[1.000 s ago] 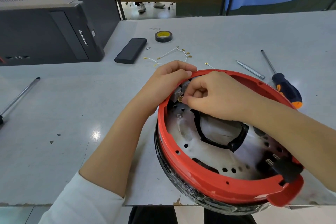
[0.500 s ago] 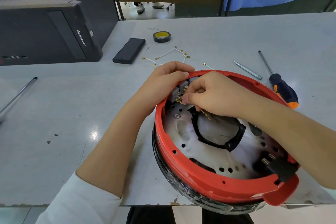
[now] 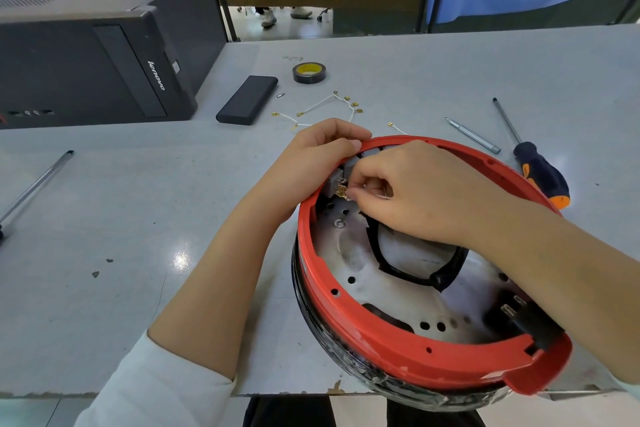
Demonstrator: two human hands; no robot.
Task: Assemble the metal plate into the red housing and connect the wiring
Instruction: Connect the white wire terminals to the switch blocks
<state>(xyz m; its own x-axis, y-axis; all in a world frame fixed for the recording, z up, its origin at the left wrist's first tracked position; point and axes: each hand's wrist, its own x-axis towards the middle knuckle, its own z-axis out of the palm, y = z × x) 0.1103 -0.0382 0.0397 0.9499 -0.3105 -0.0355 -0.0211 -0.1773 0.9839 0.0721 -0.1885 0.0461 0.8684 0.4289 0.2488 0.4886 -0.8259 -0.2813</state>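
The round red housing (image 3: 391,340) lies tilted at the table's near edge, with the perforated metal plate (image 3: 384,291) seated inside it. My left hand (image 3: 311,163) grips the housing's far-left rim from outside. My right hand (image 3: 405,191) reaches inside, fingers pinched on a white wire with a gold terminal at the grey connector block (image 3: 337,182) under the rim. A black plug socket (image 3: 519,315) sits at the housing's near right. Loose white wires (image 3: 332,107) with gold terminals lie beyond the housing.
A black computer tower (image 3: 93,55) lies at far left. A black box (image 3: 247,105), tape roll (image 3: 309,72), metal rod (image 3: 472,140) and orange-black screwdriver (image 3: 540,170) lie around the housing. Another rod (image 3: 36,180) lies left. The table edge (image 3: 138,393) is close.
My right hand's fingertips have shifted slightly left and up onto the gold terminals at the grey connector block. My left hand keeps its hold on the rim.
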